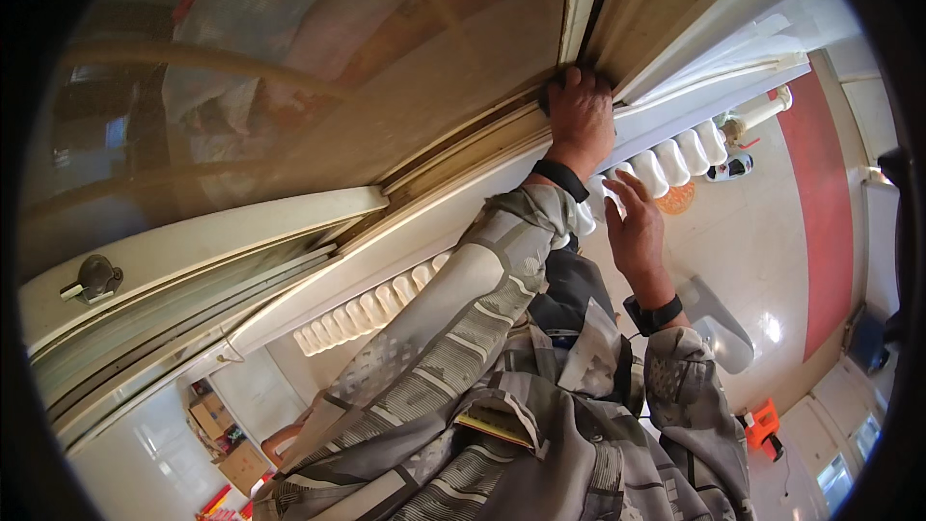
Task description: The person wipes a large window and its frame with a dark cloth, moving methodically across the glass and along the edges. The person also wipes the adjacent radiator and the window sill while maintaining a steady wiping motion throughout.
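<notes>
My left hand (583, 125) reaches up to the lower corner of the window frame (487, 147), its fingers bent and pressed into the corner. A small dark edge shows beside those fingers; what it is, I cannot make out. Beyond the frame, the window pane (318, 68) carries reflections. Lower and to the right, my right hand (639, 241) hangs in the air with fingers apart and nothing in it. It is nearest the white radiator (672, 162) under the sill (666, 121). Both wrists wear dark bands.
A window handle (96, 278) sits on the white sash at left. On the floor are a toy car (730, 168), an orange round thing (676, 198) and an orange plastic object (762, 422). Cardboard boxes (241, 466) stand at lower left. A red strip (818, 203) runs along the right.
</notes>
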`<action>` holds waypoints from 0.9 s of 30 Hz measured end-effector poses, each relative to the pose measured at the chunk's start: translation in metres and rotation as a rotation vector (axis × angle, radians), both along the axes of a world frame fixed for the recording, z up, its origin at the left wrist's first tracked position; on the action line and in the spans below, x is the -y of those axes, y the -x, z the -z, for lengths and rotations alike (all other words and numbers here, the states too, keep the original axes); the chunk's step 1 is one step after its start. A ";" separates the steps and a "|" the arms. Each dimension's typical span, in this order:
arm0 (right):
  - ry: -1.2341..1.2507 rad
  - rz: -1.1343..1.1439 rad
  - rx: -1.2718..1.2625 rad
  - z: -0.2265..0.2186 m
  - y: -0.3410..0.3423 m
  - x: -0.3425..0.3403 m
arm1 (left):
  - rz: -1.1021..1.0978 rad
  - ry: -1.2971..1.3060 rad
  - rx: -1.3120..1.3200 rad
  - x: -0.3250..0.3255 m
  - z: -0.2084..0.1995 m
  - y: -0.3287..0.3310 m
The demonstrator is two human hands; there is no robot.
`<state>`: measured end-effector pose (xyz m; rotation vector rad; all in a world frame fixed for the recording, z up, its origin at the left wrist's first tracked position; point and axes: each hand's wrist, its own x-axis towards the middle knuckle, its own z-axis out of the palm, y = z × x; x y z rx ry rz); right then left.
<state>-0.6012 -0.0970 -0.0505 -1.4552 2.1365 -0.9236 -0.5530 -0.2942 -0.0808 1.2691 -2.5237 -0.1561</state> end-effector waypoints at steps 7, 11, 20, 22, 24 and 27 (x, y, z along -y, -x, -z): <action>-0.024 -0.037 0.082 0.004 -0.016 0.010 | 0.106 -0.136 -0.035 0.009 0.004 -0.022; -0.004 -0.055 0.137 0.007 -0.027 0.013 | 0.063 -0.182 -0.067 -0.005 0.003 -0.076; 0.019 -0.138 0.222 0.016 -0.038 0.002 | -0.131 -0.131 0.063 -0.045 -0.026 -0.283; 0.025 -0.118 0.237 0.017 -0.035 -0.003 | -0.180 -0.160 0.101 -0.042 -0.030 -0.295; 0.037 -0.084 0.243 0.016 -0.029 -0.010 | -0.194 -0.155 -0.031 -0.033 -0.031 -0.285; 0.048 -0.001 0.239 0.014 -0.014 -0.023 | -0.224 -0.242 -0.227 -0.020 -0.035 -0.238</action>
